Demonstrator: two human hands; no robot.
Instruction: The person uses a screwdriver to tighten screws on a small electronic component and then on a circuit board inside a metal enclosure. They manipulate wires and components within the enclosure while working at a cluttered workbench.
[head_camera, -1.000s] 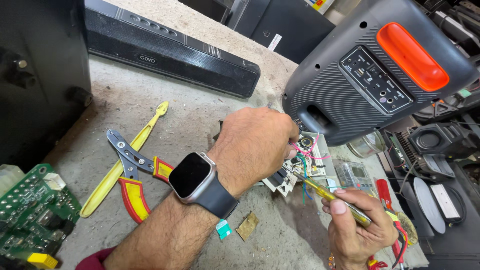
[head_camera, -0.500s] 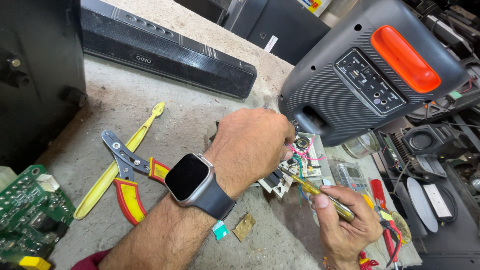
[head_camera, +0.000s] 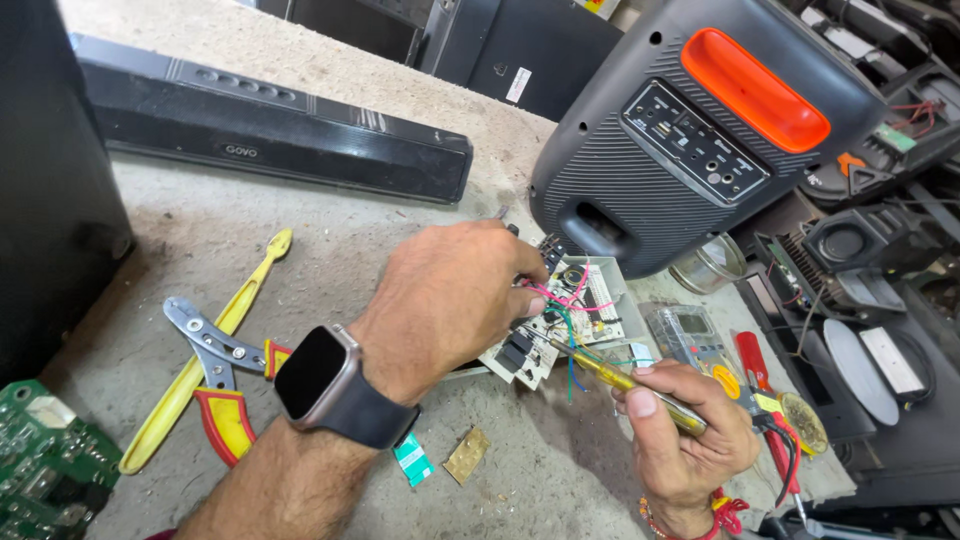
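The left hand (head_camera: 450, 300) is closed around the edge of a small white circuit board (head_camera: 560, 325) with coloured wires, lifted a little over the workbench (head_camera: 330, 240). The right hand (head_camera: 685, 440) grips a yellow screwdriver (head_camera: 625, 380), its tip touching the board. A clear round container (head_camera: 705, 265) stands beside the black speaker (head_camera: 690, 130); its contents cannot be seen.

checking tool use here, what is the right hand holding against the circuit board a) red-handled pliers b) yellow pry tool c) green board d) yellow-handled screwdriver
d: the right hand has its grip on a yellow-handled screwdriver, its tip at the circuit board that the left hand steadies.
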